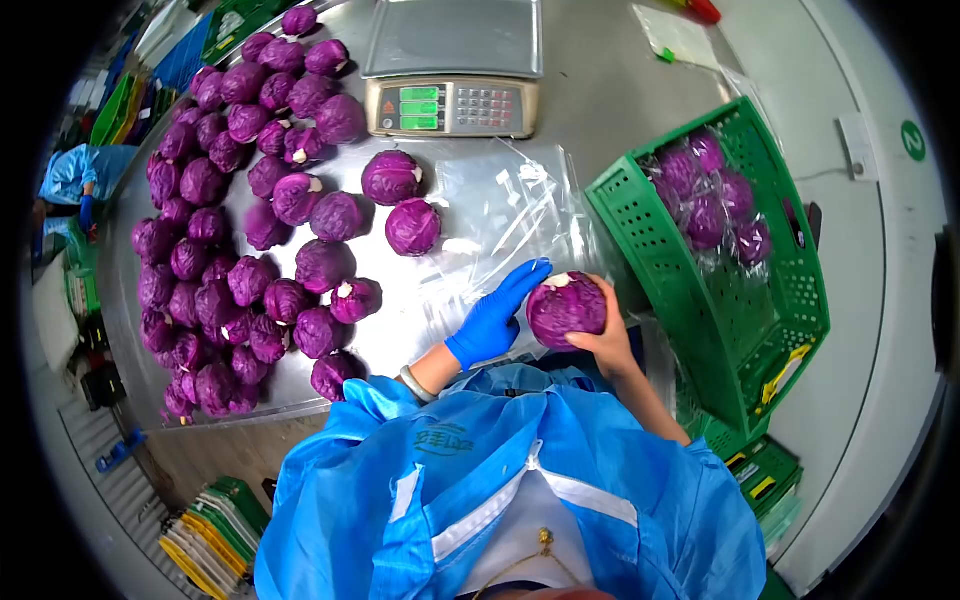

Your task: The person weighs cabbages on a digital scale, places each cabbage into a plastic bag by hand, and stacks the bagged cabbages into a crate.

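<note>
A red cabbage (567,311) with a pale cut stem sits in my right hand (610,345), which is bare, its fingers and thumb wrapped around the right side. My left hand (492,322), in a blue glove, lies flat with fingers stretched out beside the cabbage's left edge. Whether it touches the cabbage I cannot tell. Beneath and beyond the left hand, clear plastic bags (505,220) are spread on the metal table (395,325). Two loose cabbages, one at the back (392,178) and one nearer (413,227), lie left of the bags.
Many red cabbages (203,183) cover the table's left side. A digital scale (452,107) stands at the back. On the right, a green crate (690,300) holds several bagged cabbages (707,222). Another person's blue sleeve (85,172) shows at far left.
</note>
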Motion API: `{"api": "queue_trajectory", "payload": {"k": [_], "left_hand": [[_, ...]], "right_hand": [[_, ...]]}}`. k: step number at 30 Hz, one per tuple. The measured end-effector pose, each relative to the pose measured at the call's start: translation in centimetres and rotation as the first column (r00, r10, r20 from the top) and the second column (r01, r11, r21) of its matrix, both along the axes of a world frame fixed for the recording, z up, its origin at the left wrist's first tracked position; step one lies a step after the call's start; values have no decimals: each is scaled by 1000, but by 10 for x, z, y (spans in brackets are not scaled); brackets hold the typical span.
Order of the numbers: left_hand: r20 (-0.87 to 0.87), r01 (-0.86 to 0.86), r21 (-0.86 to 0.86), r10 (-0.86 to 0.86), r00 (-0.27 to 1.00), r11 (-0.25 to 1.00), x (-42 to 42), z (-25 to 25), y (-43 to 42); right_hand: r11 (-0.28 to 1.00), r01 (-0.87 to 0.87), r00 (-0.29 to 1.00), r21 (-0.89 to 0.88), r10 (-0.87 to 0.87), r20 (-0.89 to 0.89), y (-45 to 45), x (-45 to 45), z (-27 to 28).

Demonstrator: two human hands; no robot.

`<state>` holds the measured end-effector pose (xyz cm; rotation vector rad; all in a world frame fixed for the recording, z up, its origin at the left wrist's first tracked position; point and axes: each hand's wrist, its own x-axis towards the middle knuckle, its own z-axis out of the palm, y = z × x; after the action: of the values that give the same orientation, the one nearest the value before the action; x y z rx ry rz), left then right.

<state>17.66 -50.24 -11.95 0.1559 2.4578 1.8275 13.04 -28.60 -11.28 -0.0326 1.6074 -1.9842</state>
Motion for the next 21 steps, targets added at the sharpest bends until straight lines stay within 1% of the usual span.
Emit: {"api": "queue_trajectory", "payload": {"k": [1,2,3,4,5,6,8,9,10,11,12,13,15,16,17,19,20,21], "left_hand": [[0,-2,24,2,1000,1000,6,-2,7],[-69,55,-69,-60,996,996,14,-7,12],[16,209,-128,-208,978,970,24,-18,21],[137,282,-142,-263,955,949,31,-27,32],[257,354,-147,-310,915,923,39,-35,42],[213,330,-148,-296,931,932,44,-39,46],[122,280,-145,-264,957,949,54,-45,50],[109,242,-150,-227,968,959,49,-44,49],[102,209,-134,-196,975,969,43,-29,48],[94,175,-118,-164,982,978,39,-12,47],[105,154,-160,-138,985,975,38,-3,46],[-21,118,-206,-125,992,971,40,-2,45],[-47,75,-214,-87,995,974,41,10,41],[-74,52,-264,-74,995,963,41,18,39],[-67,19,-328,-43,997,945,46,32,39],[-182,-85,-297,31,983,951,54,51,36],[-231,-105,-409,9,973,906,66,58,31],[-276,-130,-514,-20,961,848,80,63,31]], "right_hand": [[989,29,996,147,-16,-89,2,11,-13],[973,63,997,222,-53,-53,2,21,-26],[959,139,978,246,-173,121,0,34,-41],[939,212,918,271,-286,275,-3,39,-41],[910,276,821,308,-390,417,-5,45,-40],[916,300,770,267,-398,499,-6,52,-27],[946,218,882,241,-297,366,11,69,-42],[957,176,925,232,-241,294,20,74,-51],[902,157,979,403,-89,-181,25,68,-47],[795,220,897,565,63,-438,28,61,-42],[664,332,739,670,259,-622,24,44,-13],[528,476,526,703,470,-709,23,28,1],[589,300,483,750,585,-652,25,3,-30],[610,187,530,770,598,-601,24,-8,-40],[646,200,527,736,563,-637,34,-5,-44],[708,221,518,671,498,-696,46,-3,1],[675,175,552,717,535,-639,58,4,15],[645,136,533,752,592,-605,68,14,16]]}}
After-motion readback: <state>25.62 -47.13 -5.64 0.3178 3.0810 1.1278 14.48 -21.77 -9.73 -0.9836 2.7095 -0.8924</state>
